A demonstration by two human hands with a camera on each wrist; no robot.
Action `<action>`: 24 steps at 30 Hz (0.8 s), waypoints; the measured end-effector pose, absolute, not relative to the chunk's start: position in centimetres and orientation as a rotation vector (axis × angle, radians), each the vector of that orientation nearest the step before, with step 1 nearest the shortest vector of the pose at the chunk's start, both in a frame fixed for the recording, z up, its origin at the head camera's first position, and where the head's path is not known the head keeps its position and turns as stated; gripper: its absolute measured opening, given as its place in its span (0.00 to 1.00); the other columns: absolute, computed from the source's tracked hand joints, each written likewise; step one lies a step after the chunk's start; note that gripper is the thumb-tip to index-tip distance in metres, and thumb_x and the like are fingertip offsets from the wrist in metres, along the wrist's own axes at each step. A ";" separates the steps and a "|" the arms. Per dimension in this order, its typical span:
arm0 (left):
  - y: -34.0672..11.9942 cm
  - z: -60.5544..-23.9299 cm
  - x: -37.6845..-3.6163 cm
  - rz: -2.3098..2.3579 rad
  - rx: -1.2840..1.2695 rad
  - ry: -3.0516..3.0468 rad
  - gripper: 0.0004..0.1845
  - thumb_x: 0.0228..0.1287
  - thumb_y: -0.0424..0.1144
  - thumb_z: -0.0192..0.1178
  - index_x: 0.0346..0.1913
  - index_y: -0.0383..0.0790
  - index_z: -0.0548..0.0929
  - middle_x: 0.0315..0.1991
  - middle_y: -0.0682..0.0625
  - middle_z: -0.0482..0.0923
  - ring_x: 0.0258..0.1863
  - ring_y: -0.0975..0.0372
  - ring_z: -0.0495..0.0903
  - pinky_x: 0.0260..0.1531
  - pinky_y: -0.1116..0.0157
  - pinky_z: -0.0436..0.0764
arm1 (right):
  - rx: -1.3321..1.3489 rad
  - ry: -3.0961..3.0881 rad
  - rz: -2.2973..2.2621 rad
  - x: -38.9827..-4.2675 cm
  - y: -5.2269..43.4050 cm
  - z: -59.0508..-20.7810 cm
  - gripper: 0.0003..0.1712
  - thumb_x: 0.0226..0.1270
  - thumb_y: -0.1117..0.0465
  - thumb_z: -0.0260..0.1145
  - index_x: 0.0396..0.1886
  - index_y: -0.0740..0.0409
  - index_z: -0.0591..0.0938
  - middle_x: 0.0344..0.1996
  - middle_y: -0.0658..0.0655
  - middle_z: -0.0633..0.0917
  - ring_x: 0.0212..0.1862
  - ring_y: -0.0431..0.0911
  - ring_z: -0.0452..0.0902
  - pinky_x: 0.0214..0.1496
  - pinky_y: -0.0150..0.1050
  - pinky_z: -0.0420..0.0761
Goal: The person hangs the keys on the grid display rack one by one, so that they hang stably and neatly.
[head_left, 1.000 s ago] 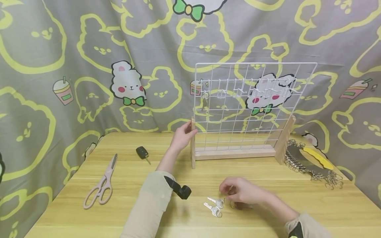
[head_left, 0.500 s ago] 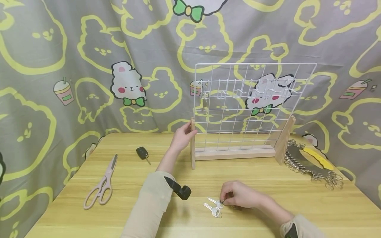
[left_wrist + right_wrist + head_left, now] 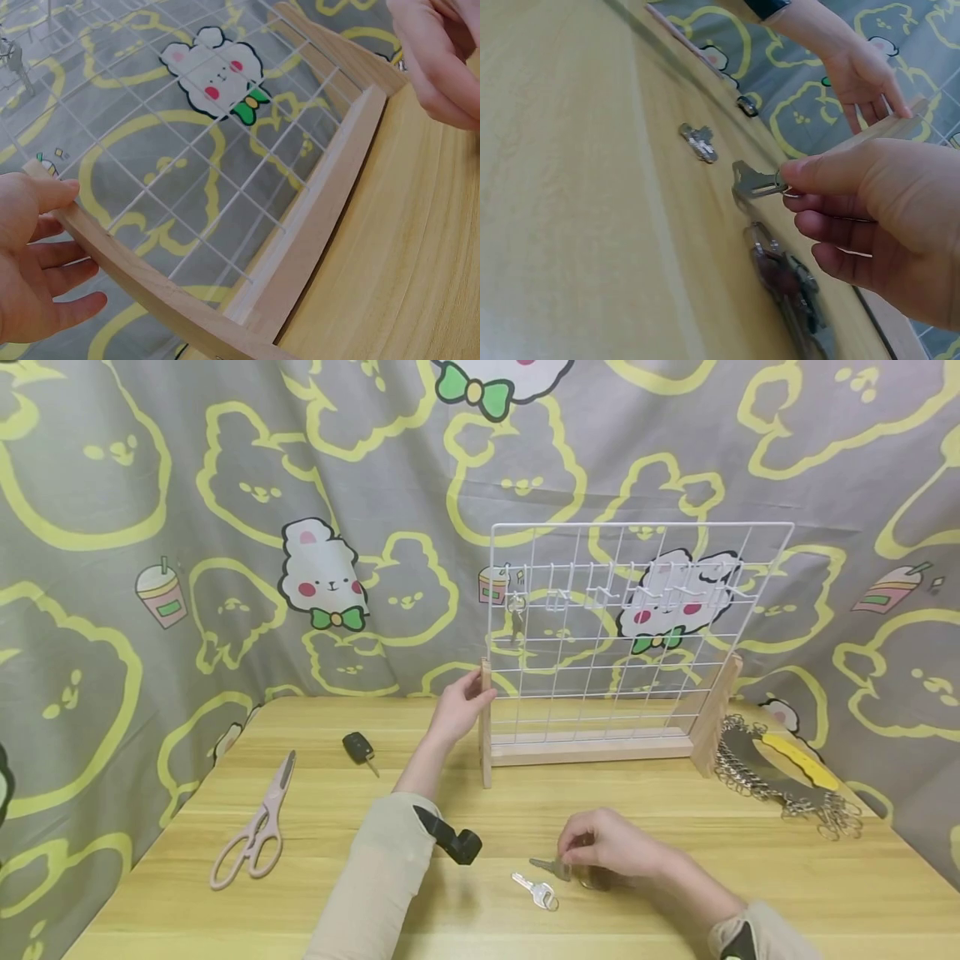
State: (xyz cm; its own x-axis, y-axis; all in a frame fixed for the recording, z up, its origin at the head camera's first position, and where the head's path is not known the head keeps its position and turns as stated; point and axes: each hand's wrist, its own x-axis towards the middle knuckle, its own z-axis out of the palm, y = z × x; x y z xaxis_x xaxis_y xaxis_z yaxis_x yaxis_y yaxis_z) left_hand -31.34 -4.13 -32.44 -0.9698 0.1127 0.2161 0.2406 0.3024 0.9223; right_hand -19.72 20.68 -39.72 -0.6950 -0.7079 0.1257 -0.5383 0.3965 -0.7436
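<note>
Pinching a small silver key by its ring end, the right hand holds it just above the pale wooden worktop. A second silver key lies flat nearby. The left hand, fingers loosely extended, rests against the wooden side post of a white wire grid rack.

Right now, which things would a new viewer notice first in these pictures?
The white wire rack stands at the back of the table, its wooden end post touched by the left hand. In front, the right hand pinches a key; another key lies beside it, scissors far left.
</note>
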 end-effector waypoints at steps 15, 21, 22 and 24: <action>-4.1 -32.4 -31.2 -1.765 -0.317 -2.446 0.30 0.65 0.41 0.58 0.67 0.38 0.64 0.60 0.42 0.71 0.60 0.53 0.69 0.60 0.58 0.67 | -1.170 2.636 -1.135 -21.2 21.6 -35.6 0.05 0.64 0.59 0.62 0.33 0.54 0.83 0.30 0.43 0.83 0.33 0.37 0.76 0.35 0.33 0.78; -4.1 -32.4 -31.3 -1.774 -0.325 -2.437 0.30 0.65 0.41 0.58 0.68 0.37 0.63 0.60 0.42 0.71 0.60 0.53 0.69 0.61 0.58 0.67 | -1.138 2.765 -1.102 -22.0 21.6 -32.5 0.04 0.64 0.61 0.62 0.34 0.52 0.83 0.29 0.43 0.82 0.31 0.38 0.75 0.35 0.33 0.78; -4.1 -32.4 -31.3 -1.777 -0.328 -2.435 0.30 0.65 0.41 0.58 0.67 0.37 0.63 0.60 0.42 0.71 0.60 0.53 0.69 0.61 0.58 0.67 | -1.111 2.784 -1.097 -22.1 21.6 -31.9 0.04 0.65 0.61 0.62 0.35 0.51 0.82 0.29 0.42 0.82 0.32 0.39 0.76 0.35 0.33 0.79; -4.1 -32.4 -31.3 -1.781 -0.332 -2.434 0.30 0.65 0.41 0.58 0.67 0.38 0.64 0.60 0.42 0.71 0.60 0.53 0.69 0.60 0.58 0.67 | -1.070 2.793 -1.116 -22.3 21.6 -30.9 0.04 0.65 0.61 0.61 0.35 0.52 0.83 0.29 0.44 0.82 0.33 0.40 0.77 0.37 0.34 0.79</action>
State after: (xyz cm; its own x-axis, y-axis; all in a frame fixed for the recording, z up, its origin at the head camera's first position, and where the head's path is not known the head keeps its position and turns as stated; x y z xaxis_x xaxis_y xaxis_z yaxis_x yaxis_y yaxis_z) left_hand -31.33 -4.15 -32.44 -0.9704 0.1120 0.2140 0.2379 0.2891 0.9273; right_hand -22.32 21.64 -30.92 -0.7743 -0.5682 0.2787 -0.6038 0.5313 -0.5943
